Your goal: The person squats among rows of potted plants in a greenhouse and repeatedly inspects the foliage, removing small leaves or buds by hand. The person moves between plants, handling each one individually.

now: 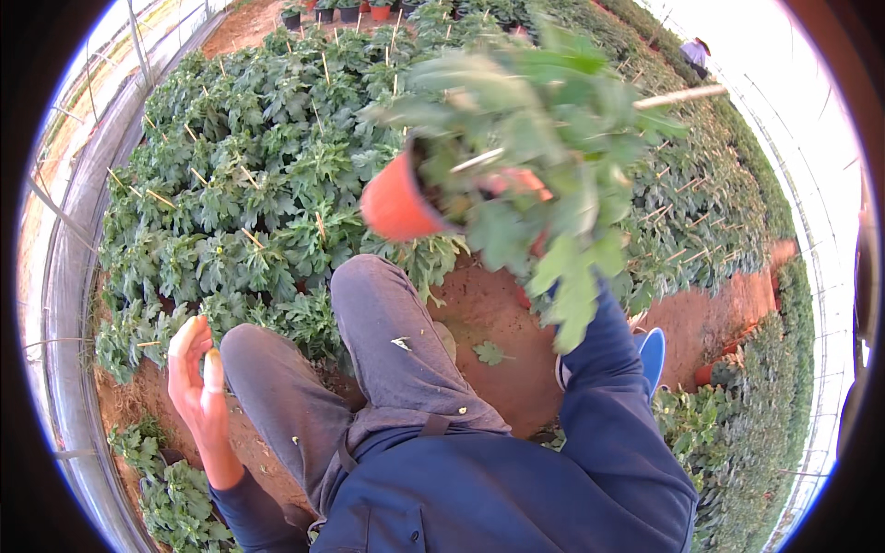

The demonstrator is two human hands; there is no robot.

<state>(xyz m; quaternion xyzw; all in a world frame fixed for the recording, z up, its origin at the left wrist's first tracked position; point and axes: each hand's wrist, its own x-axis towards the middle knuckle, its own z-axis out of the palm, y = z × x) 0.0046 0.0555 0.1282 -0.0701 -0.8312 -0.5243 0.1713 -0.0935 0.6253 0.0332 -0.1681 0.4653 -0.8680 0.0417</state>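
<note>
A potted leafy plant (532, 124) in an orange-red plastic pot (401, 204) is tilted sideways above the bed, blurred by motion. My right hand (515, 182) is mostly hidden behind its leaves; the fingers that show seem to grip the plant near the pot's rim. A thin stake (681, 97) sticks out of the foliage to the right. Left of my knees, my left hand (197, 387) hangs in the air with curved fingers, thumb apart, and holds nothing. Below it stands a small leafy plant (183, 498).
Dense rows of staked potted plants (242, 173) spread ahead, with more plants (753, 415) at right. A blue container (652, 356) is beside my right forearm. A loose leaf (489, 352) lies on the soil. Plastic sheeting (76, 276) edges the left; another person (694, 54) is far right.
</note>
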